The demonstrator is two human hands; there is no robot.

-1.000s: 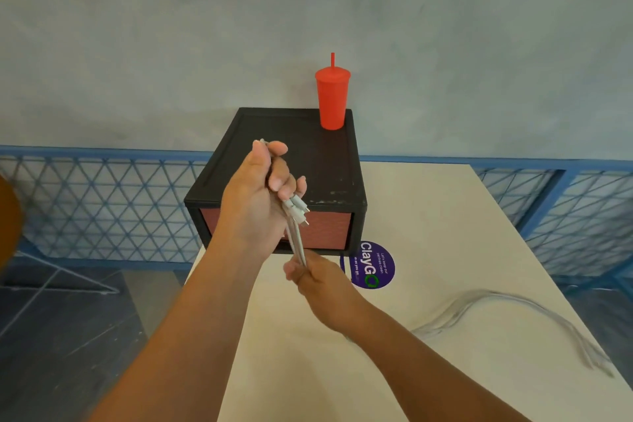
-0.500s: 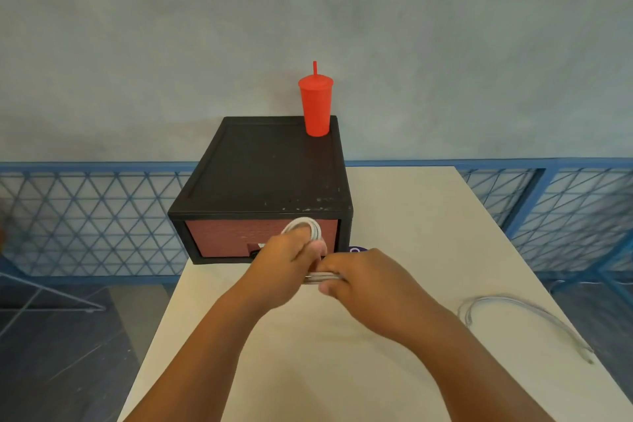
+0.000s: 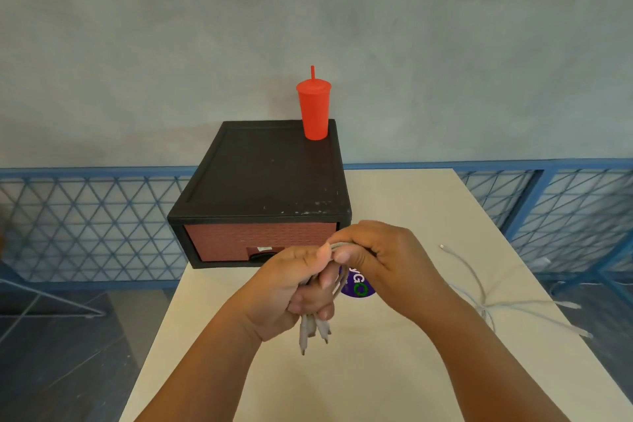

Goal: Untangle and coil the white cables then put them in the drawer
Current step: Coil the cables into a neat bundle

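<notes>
Risks: the coil (image 3: 337,259) is not tied or secured. If either grip slackens while the hands are repositioned, the loops are likely to spring open and the winding must be repeated. The two plug ends (image 3: 313,331) hang free below the left hand (image 3: 291,291) and could snag a loop. The drawer (image 3: 260,243) is shut, so one hand must release the coil to pull it open; a one-handed hold is the most probable point of failure. The loose cables (image 3: 493,298) lie on the surface (image 3: 394,370) to the right of the drawer, spread and crossing, with one end near the surface edge; a careless pull could drag them off.

Grip state: the left hand is closed around the lower part of the coil, fingers curled tight, plug ends protruding beneath. The right hand (image 3: 383,257) is closed on the top of the coil, thumb and fingers pinching the loops. Both hands meet just in front of the drawer, above the surface. A red cup (image 3: 313,110) stands on top of the drawer unit, well clear of the hands
</notes>
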